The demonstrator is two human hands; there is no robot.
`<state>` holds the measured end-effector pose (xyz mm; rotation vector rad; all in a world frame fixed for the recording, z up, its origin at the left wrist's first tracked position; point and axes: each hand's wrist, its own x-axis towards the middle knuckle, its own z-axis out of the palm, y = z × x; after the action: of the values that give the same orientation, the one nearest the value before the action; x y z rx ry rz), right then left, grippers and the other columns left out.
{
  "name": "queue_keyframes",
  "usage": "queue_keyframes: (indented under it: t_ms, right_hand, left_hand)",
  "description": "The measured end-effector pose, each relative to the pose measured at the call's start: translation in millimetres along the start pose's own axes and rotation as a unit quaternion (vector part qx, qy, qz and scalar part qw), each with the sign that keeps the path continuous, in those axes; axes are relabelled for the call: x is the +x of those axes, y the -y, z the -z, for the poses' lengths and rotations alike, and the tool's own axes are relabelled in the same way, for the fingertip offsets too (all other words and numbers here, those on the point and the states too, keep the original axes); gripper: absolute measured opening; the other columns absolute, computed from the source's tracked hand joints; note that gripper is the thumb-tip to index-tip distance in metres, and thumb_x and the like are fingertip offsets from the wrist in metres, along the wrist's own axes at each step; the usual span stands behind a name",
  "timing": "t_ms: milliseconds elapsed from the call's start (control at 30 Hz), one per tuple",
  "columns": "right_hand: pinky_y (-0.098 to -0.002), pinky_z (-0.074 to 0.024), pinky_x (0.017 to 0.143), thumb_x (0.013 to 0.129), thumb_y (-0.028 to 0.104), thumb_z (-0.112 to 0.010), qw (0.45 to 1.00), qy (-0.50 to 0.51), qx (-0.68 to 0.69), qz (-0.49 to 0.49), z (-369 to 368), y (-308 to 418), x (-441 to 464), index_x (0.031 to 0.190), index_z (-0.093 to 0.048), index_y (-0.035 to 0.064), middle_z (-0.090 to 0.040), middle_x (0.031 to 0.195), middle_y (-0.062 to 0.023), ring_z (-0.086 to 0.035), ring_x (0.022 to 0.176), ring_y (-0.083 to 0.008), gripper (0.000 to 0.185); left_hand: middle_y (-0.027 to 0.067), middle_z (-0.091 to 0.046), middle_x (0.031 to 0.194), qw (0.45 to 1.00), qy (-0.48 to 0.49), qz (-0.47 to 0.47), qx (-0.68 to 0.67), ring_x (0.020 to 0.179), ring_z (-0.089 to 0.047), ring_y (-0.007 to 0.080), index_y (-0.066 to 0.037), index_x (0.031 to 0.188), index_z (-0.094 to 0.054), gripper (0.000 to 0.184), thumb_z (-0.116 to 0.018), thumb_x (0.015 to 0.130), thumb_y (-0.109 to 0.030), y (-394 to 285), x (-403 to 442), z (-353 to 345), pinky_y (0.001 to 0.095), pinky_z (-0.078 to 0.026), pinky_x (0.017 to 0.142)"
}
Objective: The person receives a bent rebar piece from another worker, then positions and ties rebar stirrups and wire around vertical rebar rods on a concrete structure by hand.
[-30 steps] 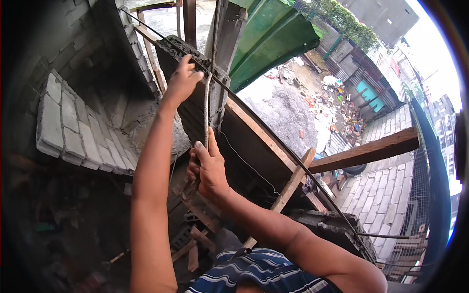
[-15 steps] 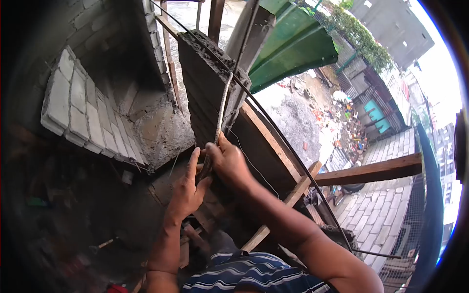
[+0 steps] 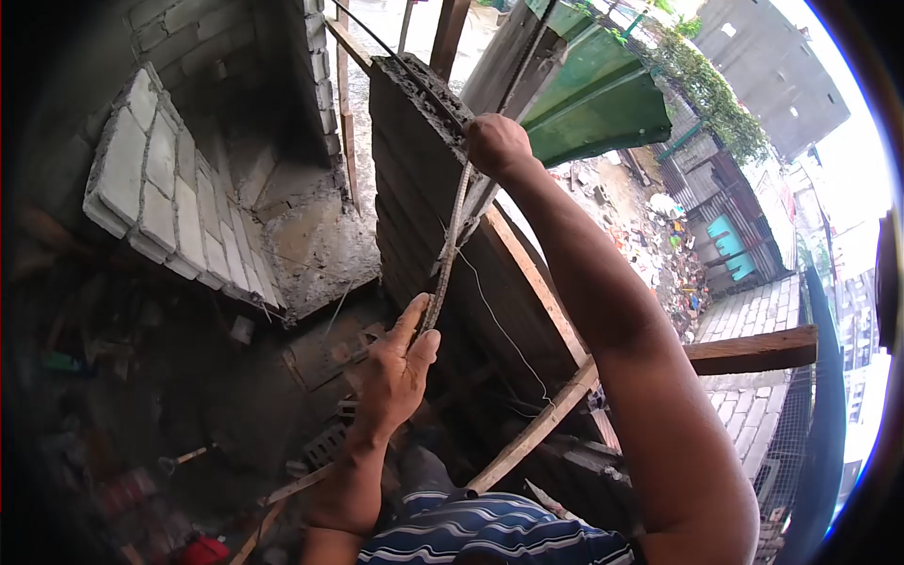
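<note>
A steel bar hangs down along the face of a rough concrete wall. My right hand is closed round its upper end, at the wall's top edge, where a long dark rod also runs. Lower down, my left hand grips the same bar between thumb and fingers. A thin wire dangles to the right of the bar. The lower end of the bar is hidden behind my left hand.
Wooden beams cross at the lower right. A block wall leans at the left, above a dark floor area with scraps. Beyond the wall are a green metal sheet, scattered rubble and another timber.
My right hand has moved up the bar to the wall's top edge. My left hand first came down from the top edge to the bar's lower part, and now grips it there.
</note>
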<state>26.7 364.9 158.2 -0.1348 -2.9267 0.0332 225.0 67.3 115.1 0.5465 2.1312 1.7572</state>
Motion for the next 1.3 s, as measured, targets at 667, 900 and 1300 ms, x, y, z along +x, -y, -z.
queue_keyframes:
  t_ms: [667, 900, 1300]
  right_hand:
    - [-0.0510, -0.0553, 0.073, 0.094, 0.016, -0.050, 0.989, -0.142, 0.031, 0.007, -36.0, -8.6, -19.3, 0.092, -0.061, 0.0048, -0.070, 0.090, -0.0200, -0.070, 0.084, -0.0415, 0.016]
    - [-0.0507, -0.0536, 0.077, 0.093, 0.029, -0.061, 0.964, -0.192, 0.135, -0.127, -46.1, 0.9, -21.4, 0.088, -0.063, 0.0067, -0.071, 0.089, -0.0180, -0.068, 0.090, -0.0416, 0.023]
    - [-0.0491, -0.0535, 0.077, 0.092, 0.027, -0.062, 0.951, -0.230, 0.166, -0.119, -50.8, -6.0, -26.6, 0.086, -0.066, 0.0053, -0.071, 0.088, -0.0193, -0.068, 0.085, -0.0419, 0.023]
  left_hand:
    - [0.0169, -0.074, 0.114, 0.993, -0.080, -0.081, -0.022, 0.095, -0.070, 0.0182, 0.001, 0.136, -0.062, 0.042, -0.064, 0.102, -0.023, 29.6, 20.9, 32.0, 0.0280, -0.054, 0.083]
    - [0.0100, -0.053, 0.069, 0.923, -0.038, -0.215, 0.317, 0.057, -0.057, 0.0266, -0.009, 0.133, -0.067, 0.044, -0.073, 0.090, -0.017, 9.9, 30.4, 69.8, 0.0379, -0.048, 0.054]
    - [0.0071, -0.050, 0.078, 0.772, 0.025, -0.310, 0.554, 0.069, -0.055, 0.0242, -0.014, 0.143, -0.060, 0.063, -0.079, 0.083, -0.018, 0.1, 48.8, 113.8, 0.0377, -0.047, 0.061]
